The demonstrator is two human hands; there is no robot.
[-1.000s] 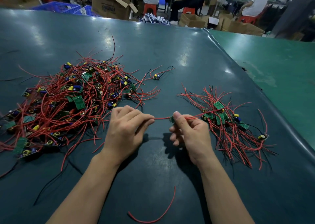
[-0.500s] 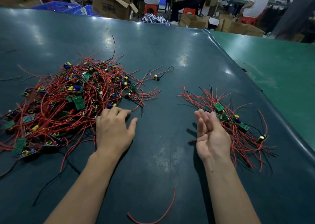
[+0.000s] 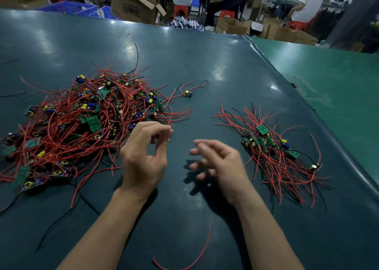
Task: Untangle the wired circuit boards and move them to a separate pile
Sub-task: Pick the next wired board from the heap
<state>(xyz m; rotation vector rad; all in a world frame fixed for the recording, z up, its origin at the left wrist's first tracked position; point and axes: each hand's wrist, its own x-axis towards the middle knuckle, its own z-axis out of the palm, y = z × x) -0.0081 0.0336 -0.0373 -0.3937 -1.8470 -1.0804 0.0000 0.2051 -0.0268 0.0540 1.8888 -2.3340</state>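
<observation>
1. The surface [image 3: 205, 68] is a dark green mat. It carries two heaps well apart, with the person's hands between them.
2. The tangled pile [image 3: 86, 122] of red-wired circuit boards lies at the left. It is by far the larger heap, so most of the sorting is judged still to be done.
3. The sorted pile [image 3: 272, 150] lies at the right. One second ago a board was stretched between both hands just beside it; that board is no longer held, and it is judged to have joined this pile.
4. The left hand [image 3: 143, 157] has returned to the near edge of the tangled pile. Half a second ago it lay flat; now its fingers are curled with thumb and fingertips closing at a red wire end. Whether the wire is actually pinched cannot be told.
5. The right hand [image 3: 217, 161] is released, fingers loosely spread, holding nothing, and has moved from the sorted pile toward the centre.
6. A stray board [image 3: 187, 93] sits alone beyond the tangled pile.
7. A loose red wire [image 3: 184, 259] lies near the forearms.
</observation>
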